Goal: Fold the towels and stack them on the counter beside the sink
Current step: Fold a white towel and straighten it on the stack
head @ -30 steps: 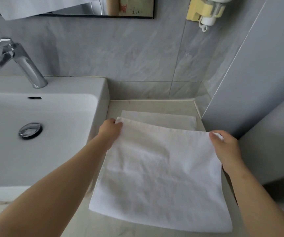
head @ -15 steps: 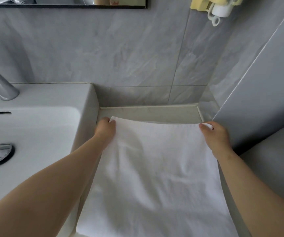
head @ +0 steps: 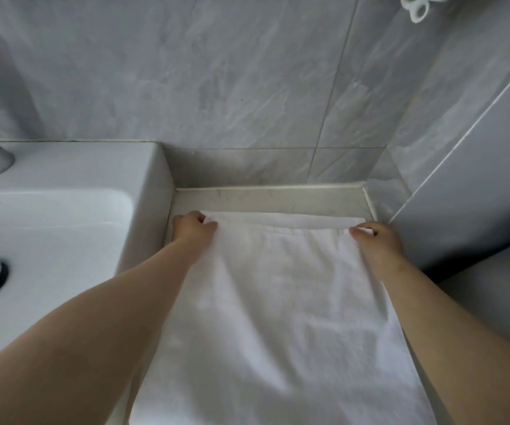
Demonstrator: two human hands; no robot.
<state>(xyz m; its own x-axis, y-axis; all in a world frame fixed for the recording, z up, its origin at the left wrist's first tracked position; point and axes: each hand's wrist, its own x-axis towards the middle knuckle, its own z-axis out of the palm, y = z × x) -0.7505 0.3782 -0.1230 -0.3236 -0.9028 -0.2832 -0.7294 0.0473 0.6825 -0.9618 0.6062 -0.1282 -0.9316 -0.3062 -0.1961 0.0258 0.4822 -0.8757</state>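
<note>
Since you've got both far corners pinched, the top towel [head: 278, 302] lies spread flat on the counter [head: 263, 200] just right of the sink [head: 94, 167]. Its far edge stops a little short of the lower towel [head: 293, 221] underneath. Your left hand [head: 194, 228] has its fingers curled on the far-left corner, close against the sink wall. Your right hand [head: 376, 239] has thumb + fingers nipped on the far-right corner, near the side wall. Gripping at the corners keeps the cloth taut & square, so its edges can be lined up w/ the one below; that's prob why you hold it so. The near end runs out of frame, so can't tell how it lies there. Looks like you're placing/aligning, w/ the stack approx 2 deep. Next you'd likely nudge it fwd, let go & smooth it
</note>
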